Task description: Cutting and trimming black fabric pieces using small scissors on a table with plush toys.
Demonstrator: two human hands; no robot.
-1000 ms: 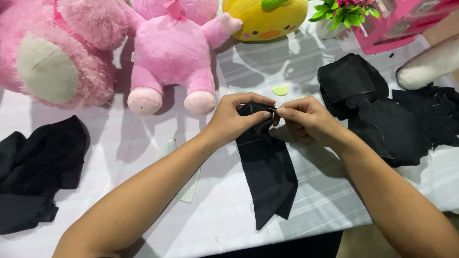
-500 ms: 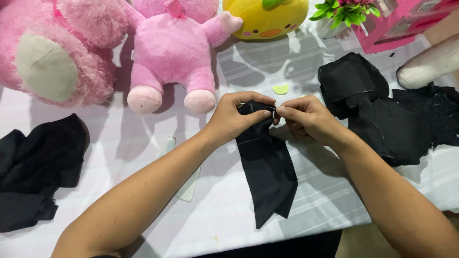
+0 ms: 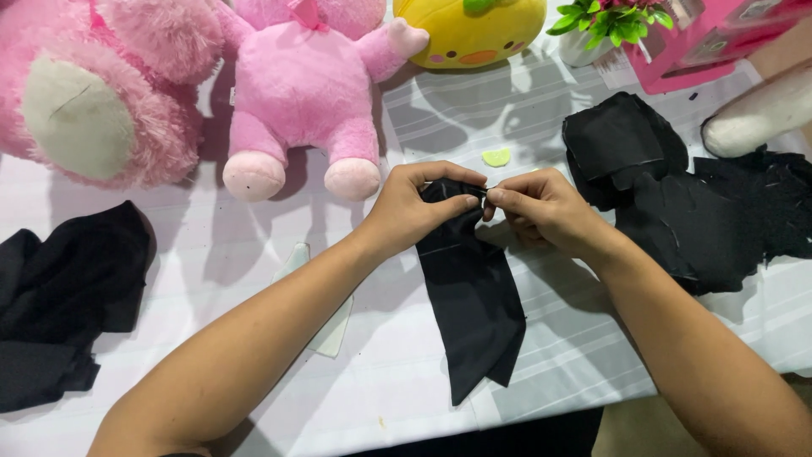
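A long strip of black fabric (image 3: 474,305) lies on the white table (image 3: 397,372), its pointed lower end near the front edge. My left hand (image 3: 419,207) pinches the bunched top end of the strip. My right hand (image 3: 541,207) meets it from the right, thumb and forefinger closed on the same top edge. Whether something thin is held between the right fingers I cannot tell.
Two pink plush toys (image 3: 304,93) and a yellow plush (image 3: 474,30) sit at the back. Black fabric heaps lie at the left (image 3: 68,296) and right (image 3: 677,203). A pale cut-out piece (image 3: 334,326), a small green scrap (image 3: 496,157), a potted plant (image 3: 605,21) and a pink box (image 3: 702,42) are also here.
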